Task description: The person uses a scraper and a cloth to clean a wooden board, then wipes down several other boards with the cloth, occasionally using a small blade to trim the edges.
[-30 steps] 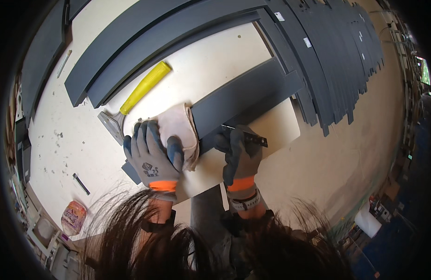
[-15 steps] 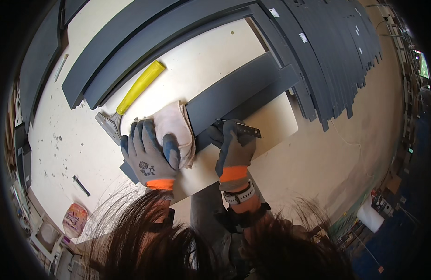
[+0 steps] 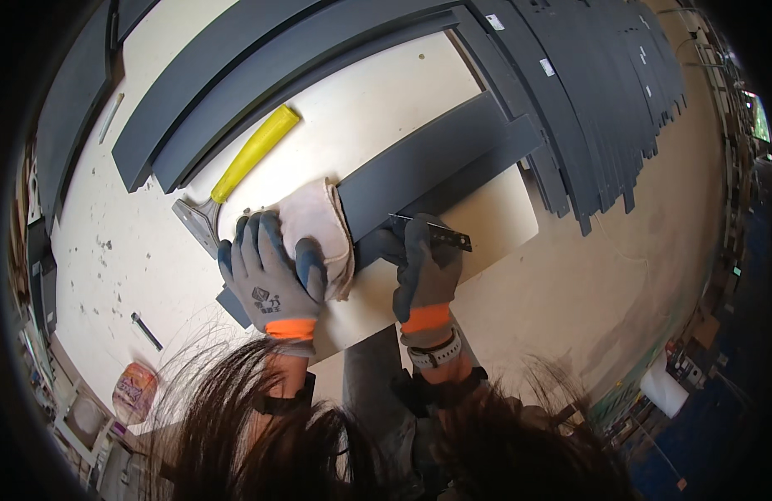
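A dark grey strip board (image 3: 419, 163) slants across the pale table, overlapping a second dark strip (image 3: 478, 171). Over its lower left part lies a folded whitish cloth (image 3: 319, 221). My left hand (image 3: 273, 271), in a grey and blue glove, presses on the cloth, with its thumb across the near side and its fingers along the far side. My right hand (image 3: 427, 267), gloved alike, is closed round a black utility knife (image 3: 451, 238). Its thin blade points left, close by the board's near edge; whether it touches the board I cannot tell.
A scraper with a yellow handle (image 3: 256, 153) lies beyond my left hand. Long dark panels (image 3: 569, 108) cover the far and right side of the table. At the left are a small dark rod (image 3: 147, 331) and a reddish plastic package (image 3: 135, 392). A white roll (image 3: 663, 391) is at lower right.
Hardly anything differs. Both hands, the cloth and the knife have shifted very slightly right in the picture, along with the boards and the scraper. The grips look the same.
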`<state>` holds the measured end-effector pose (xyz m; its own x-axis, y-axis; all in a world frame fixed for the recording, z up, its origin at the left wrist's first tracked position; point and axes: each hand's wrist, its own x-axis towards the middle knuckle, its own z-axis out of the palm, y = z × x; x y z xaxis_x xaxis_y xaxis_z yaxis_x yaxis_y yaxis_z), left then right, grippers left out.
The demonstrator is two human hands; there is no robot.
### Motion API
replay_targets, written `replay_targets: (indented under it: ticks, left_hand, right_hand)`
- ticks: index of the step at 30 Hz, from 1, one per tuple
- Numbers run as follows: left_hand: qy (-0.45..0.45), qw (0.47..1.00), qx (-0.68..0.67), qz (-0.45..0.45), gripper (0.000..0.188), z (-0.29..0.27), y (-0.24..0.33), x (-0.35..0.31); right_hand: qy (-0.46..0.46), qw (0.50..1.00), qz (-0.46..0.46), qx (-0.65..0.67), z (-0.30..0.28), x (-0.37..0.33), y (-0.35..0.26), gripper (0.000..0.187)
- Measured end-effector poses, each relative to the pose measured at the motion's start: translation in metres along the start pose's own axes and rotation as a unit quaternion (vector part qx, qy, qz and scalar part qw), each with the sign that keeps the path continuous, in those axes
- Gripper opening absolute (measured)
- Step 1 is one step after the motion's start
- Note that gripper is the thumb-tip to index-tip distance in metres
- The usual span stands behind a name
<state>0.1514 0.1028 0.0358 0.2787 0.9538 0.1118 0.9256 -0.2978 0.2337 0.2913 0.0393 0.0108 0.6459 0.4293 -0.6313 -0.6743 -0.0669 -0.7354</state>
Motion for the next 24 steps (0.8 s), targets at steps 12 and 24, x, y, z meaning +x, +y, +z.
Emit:
replay_targets:
  ticks: [12,24]
  left_hand:
    - [-0.003,1.000,0.003,0.004,0.058,0.002,0.001,-0.001]
    - [0.004,1.000,-0.008,0.007,0.056,0.003,0.004,0.002]
  right_hand:
    - [-0.018,0.997,-0.061,-0.042,-0.006,0.001,-0.019,0.021]
    - [0.017,0.965,-0.136,-0.225,-0.031,0.028,-0.014,0.021]
